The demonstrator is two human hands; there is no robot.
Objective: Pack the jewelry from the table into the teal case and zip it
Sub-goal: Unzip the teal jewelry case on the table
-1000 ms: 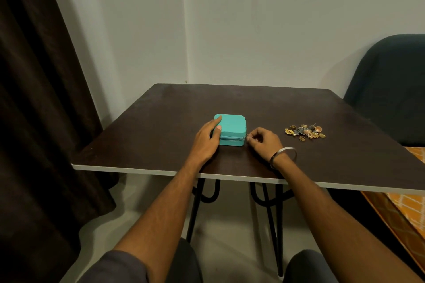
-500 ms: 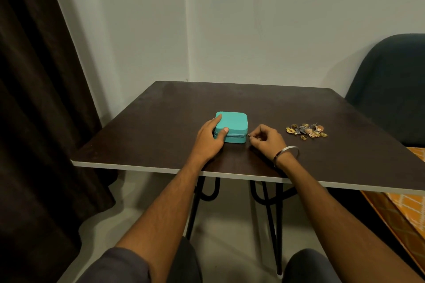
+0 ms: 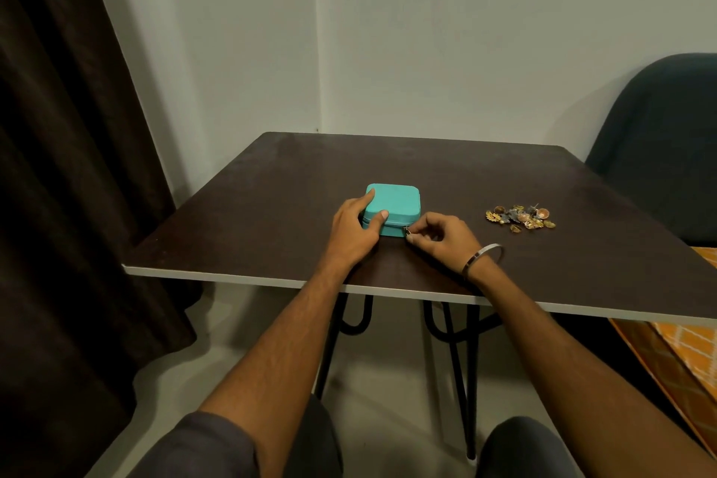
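Case [image 3: 395,202] on the counter [image 3: 271,182], near its near edge; left hand [image 3: 355,229] at the case's left side, right hand [image 3: 446,239] at its near right corner; jewelry [image 3: 520,218] farther right, apart.

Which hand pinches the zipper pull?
The right hand, with the bangle, pinches it at the case's near right corner; the left hand only steadies the case.

One head-worn view looks forward and down from the near edge of the worktop [image 3: 426,167], forearms reaching in from below, wall close behind.
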